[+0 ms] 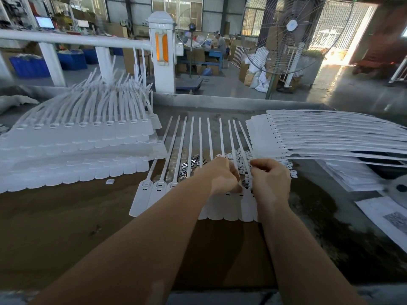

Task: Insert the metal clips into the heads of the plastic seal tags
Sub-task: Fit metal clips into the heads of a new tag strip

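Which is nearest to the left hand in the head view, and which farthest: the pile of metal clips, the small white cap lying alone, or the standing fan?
From the left hand:
1. Pile of metal clips, just behind-left.
2. Small white cap, farther left on the table.
3. Standing fan, far behind-right.

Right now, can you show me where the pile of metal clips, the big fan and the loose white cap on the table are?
Pile of metal clips (pixel 191 165), head view: middle of the heap.
Big fan (pixel 291 26), head view: white hub.
Loose white cap (pixel 109 181), head view: its top face.
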A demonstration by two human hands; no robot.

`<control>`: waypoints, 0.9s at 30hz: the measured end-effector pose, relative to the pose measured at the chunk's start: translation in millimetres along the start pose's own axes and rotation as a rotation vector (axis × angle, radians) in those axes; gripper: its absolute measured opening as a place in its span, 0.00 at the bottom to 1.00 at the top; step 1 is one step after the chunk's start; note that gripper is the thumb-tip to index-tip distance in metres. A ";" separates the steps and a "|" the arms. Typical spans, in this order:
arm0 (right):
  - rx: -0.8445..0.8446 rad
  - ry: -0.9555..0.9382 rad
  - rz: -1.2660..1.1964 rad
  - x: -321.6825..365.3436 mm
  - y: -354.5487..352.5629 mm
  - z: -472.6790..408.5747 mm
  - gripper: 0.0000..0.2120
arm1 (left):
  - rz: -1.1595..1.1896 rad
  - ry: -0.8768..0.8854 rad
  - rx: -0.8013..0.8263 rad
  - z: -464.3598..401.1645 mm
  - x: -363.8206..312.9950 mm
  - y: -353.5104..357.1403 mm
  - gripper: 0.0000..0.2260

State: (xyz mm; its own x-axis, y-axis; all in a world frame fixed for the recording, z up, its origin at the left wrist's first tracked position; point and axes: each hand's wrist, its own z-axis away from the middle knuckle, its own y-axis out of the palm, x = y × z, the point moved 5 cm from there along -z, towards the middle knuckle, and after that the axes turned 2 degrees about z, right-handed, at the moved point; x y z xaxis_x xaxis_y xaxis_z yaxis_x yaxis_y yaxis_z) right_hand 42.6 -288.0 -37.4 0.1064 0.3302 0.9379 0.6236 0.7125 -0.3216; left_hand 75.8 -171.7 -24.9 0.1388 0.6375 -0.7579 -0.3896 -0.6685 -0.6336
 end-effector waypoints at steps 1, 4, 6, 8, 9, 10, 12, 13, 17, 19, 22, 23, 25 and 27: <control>-0.002 -0.005 0.006 0.5 -0.2 0.0 0.13 | 0.003 0.014 -0.007 0.6 2.0 0.3 0.10; -0.019 -0.046 0.074 2.7 -0.8 -0.2 0.12 | 0.070 0.054 -0.027 3.9 8.1 -0.4 0.09; -0.019 -0.099 0.194 4.8 0.0 0.3 0.10 | 0.138 0.090 -0.050 6.7 11.1 -2.2 0.09; -0.011 -0.162 0.338 6.0 1.8 1.3 0.10 | 0.161 0.133 -0.091 9.9 13.3 -2.7 0.08; -0.006 -0.190 0.405 6.7 3.1 2.2 0.11 | 0.143 0.156 -0.125 11.3 14.4 -2.5 0.08; -0.001 -0.208 0.461 7.3 4.2 3.2 0.12 | 0.113 0.182 -0.166 12.7 15.3 -2.0 0.07; 0.008 -0.223 0.551 8.0 6.4 4.8 0.13 | 0.044 0.232 -0.254 15.5 16.2 -0.8 0.07; 0.015 -0.226 0.598 7.6 8.0 5.4 0.14 | 0.019 0.249 -0.290 16.8 16.6 -0.2 0.07; 0.047 -0.238 0.727 6.6 13.4 5.7 0.14 | 0.005 0.280 -0.350 20.2 17.9 0.9 0.07; 0.049 -0.246 0.736 7.0 13.8 5.7 0.14 | 0.009 0.283 -0.352 20.9 18.0 1.3 0.07; 0.042 -0.260 0.742 8.3 12.6 5.4 0.13 | 0.006 0.285 -0.349 21.3 18.0 2.1 0.07; 0.040 -0.264 0.748 8.6 12.3 5.4 0.12 | 0.006 0.286 -0.349 21.5 17.9 2.2 0.08; 0.042 -0.268 0.757 9.3 12.1 5.8 0.12 | 0.014 0.284 -0.347 21.9 18.3 2.1 0.08; 0.050 -0.268 0.769 9.8 12.1 6.2 0.11 | 0.022 0.280 -0.349 22.3 18.5 2.1 0.08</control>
State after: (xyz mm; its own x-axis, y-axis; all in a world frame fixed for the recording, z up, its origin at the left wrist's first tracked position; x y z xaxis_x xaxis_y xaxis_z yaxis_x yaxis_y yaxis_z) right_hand 46.4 -272.3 -32.9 0.2977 0.8706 0.3917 0.4162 0.2509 -0.8740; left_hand 57.2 -152.8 -36.8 0.3937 0.5259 -0.7540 -0.0712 -0.8003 -0.5954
